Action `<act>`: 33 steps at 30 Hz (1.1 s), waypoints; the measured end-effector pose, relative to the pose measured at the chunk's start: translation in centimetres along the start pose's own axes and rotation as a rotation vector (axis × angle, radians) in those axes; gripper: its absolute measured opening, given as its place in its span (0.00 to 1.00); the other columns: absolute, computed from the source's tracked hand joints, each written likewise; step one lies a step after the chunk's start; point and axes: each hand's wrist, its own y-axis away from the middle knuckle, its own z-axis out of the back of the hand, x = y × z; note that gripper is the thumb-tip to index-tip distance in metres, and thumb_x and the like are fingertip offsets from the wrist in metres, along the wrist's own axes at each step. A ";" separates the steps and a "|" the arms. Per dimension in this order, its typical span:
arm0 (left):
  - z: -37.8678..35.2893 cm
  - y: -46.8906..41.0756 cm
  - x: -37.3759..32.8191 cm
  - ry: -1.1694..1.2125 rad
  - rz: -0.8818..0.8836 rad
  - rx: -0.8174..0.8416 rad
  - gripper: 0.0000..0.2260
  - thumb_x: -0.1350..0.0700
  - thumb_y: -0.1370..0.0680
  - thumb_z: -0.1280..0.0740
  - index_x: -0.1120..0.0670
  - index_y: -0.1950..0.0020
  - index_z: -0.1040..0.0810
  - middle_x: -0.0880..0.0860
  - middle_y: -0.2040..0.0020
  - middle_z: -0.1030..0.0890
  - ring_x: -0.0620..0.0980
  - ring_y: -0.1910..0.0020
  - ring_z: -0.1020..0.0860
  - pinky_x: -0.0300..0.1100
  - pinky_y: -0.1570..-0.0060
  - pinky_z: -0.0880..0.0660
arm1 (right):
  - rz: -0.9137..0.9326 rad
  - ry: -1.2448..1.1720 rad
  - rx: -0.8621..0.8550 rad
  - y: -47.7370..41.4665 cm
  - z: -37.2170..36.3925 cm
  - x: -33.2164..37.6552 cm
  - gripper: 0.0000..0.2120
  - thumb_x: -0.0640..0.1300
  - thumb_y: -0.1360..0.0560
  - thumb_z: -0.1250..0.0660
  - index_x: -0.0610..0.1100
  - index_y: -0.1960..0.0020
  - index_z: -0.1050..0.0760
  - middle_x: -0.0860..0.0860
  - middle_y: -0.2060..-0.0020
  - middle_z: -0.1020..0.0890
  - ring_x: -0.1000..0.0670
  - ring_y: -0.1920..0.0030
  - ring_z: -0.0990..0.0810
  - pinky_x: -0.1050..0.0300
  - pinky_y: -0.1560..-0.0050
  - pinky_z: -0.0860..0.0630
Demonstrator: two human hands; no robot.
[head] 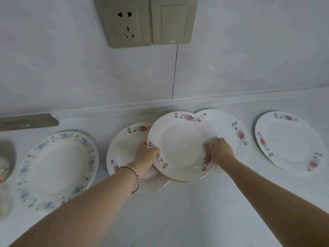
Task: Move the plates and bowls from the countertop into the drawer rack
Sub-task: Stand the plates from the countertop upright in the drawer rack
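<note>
Left hand (146, 152), right hand (219, 150): fingers (209, 146) curled on opposite rims of red-flowered plate (181, 145), overlapping two similar plates (122, 145) on worktop (178, 211). Left to move: those, far-right plate (288, 139), blue-flowered plate (57, 168), bowl (5, 164). Drawer rack out of view; likely early.

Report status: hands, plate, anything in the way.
Left grip, right grip: both holding red-flowered plate by opposite rims. Plate overlaps left neighbour plate and rear plate. Drawer rack not in view.
</note>
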 end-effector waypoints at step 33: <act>7.2 39.2 32.8 0.193 0.043 -0.098 0.02 0.66 0.26 0.34 0.62 0.55 0.22 0.57 0.61 0.19 0.55 0.59 0.20 0.43 0.64 0.21 | 0.333 0.094 0.187 37.1 -4.8 -24.8 0.10 0.44 0.26 0.38 0.41 0.64 0.31 0.48 0.68 0.23 0.50 0.68 0.26 0.61 0.73 0.34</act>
